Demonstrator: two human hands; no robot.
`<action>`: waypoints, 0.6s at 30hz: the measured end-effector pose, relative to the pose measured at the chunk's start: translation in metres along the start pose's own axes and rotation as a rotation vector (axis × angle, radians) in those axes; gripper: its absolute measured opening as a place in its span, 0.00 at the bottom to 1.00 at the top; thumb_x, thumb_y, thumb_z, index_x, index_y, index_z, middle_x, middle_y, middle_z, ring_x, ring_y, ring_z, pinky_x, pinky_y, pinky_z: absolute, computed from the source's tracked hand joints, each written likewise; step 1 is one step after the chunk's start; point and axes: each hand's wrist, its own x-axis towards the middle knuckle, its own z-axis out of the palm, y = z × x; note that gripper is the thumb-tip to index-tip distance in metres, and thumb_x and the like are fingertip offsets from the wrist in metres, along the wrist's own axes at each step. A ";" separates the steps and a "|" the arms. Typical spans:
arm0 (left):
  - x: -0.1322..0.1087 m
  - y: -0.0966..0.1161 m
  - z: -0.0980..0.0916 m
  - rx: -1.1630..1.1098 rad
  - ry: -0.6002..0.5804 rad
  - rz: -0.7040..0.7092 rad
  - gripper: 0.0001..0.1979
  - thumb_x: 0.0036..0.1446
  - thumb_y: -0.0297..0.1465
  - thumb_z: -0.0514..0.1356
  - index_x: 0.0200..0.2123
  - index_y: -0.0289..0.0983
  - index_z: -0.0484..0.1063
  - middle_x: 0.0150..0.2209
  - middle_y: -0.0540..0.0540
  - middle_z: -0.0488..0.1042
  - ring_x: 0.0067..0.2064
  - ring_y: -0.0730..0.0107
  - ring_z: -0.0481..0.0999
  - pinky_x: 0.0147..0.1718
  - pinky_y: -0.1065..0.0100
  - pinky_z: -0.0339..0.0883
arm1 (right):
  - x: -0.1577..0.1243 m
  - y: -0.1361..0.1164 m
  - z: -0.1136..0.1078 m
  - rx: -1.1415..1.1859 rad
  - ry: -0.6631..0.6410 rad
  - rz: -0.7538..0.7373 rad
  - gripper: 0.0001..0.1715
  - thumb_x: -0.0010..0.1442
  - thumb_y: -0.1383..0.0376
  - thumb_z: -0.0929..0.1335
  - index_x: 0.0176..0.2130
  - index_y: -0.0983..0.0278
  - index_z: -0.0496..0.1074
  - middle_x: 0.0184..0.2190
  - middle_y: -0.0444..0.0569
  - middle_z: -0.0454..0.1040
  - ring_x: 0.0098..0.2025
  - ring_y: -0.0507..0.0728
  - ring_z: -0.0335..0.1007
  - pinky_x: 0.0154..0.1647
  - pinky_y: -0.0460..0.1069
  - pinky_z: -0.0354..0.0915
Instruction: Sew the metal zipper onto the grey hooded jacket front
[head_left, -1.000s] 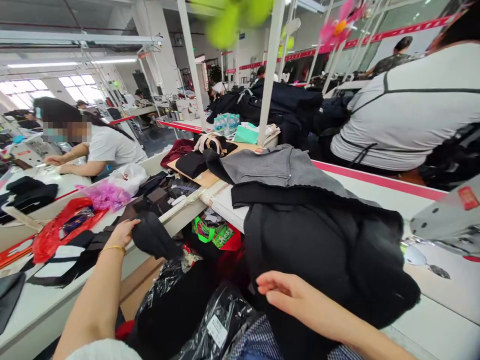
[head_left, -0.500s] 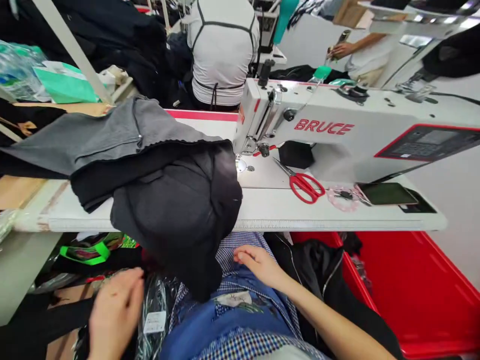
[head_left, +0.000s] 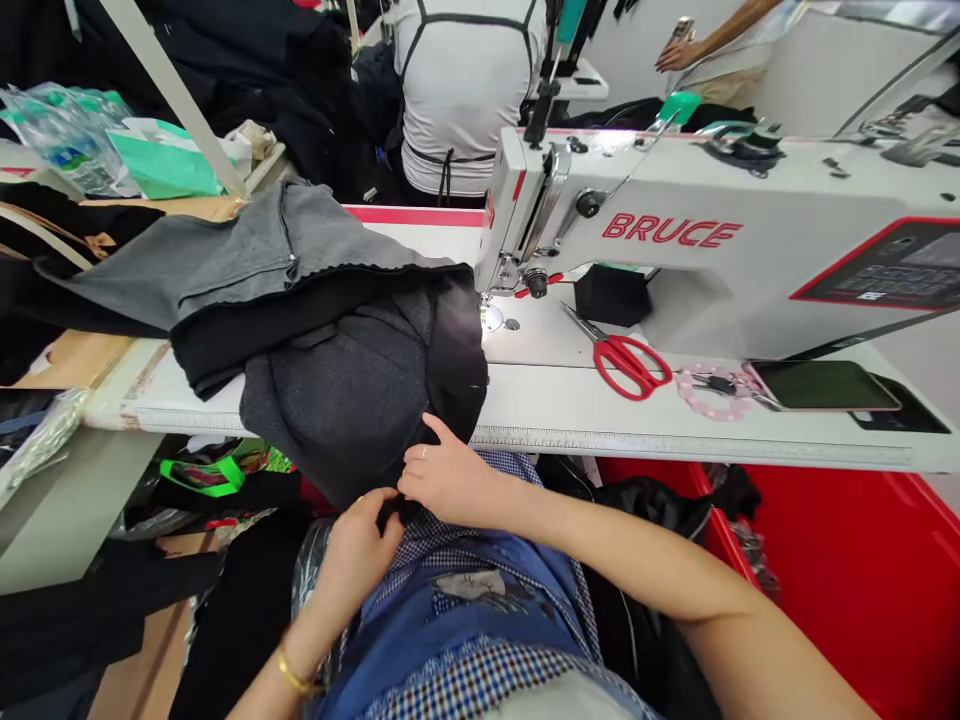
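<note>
Two hands, the left hand (head_left: pixel 351 560) and right hand (head_left: pixel 450 482), have fingers pinching the lower edge of one dark garment (head_left: pixel 337 395), left of the sewing machine (head_left: pixel 675 190) and overhanging the table (head_left: pixel 540 412). Bare tabletop runs between garment and the machine's front items: one pair of scissors (head_left: pixel 631 368), one beaded ring (head_left: pixel 709 413), one phone (head_left: pixel 825 386). The garment's long axis runs sideways, right end toward the machine's needle; its lower flap points at the wearer.

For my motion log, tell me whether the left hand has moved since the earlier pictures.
Yes: the left hand has moved right, toward the sewing machine.
</note>
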 end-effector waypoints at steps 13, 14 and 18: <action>0.085 0.043 -0.131 0.015 -0.424 0.288 0.16 0.56 0.36 0.50 0.46 0.40 0.69 0.45 0.49 0.73 0.45 0.66 0.71 0.46 0.69 0.62 | 0.031 0.025 -0.062 0.390 0.110 0.343 0.14 0.58 0.68 0.61 0.40 0.63 0.74 0.34 0.43 0.76 0.33 0.50 0.71 0.34 0.42 0.59; 0.087 0.050 -0.127 0.071 -0.380 0.320 0.15 0.56 0.37 0.51 0.43 0.39 0.70 0.43 0.48 0.73 0.44 0.66 0.71 0.45 0.69 0.63 | 0.027 0.026 -0.062 0.381 0.137 0.379 0.14 0.58 0.68 0.61 0.40 0.64 0.73 0.33 0.43 0.76 0.32 0.50 0.70 0.33 0.42 0.59; 0.087 0.056 -0.108 0.255 -0.229 0.405 0.12 0.53 0.38 0.53 0.35 0.38 0.73 0.34 0.47 0.75 0.37 0.63 0.74 0.39 0.67 0.67 | 0.011 0.023 -0.059 0.375 0.224 0.462 0.14 0.56 0.68 0.61 0.38 0.62 0.74 0.29 0.42 0.75 0.28 0.49 0.69 0.30 0.41 0.58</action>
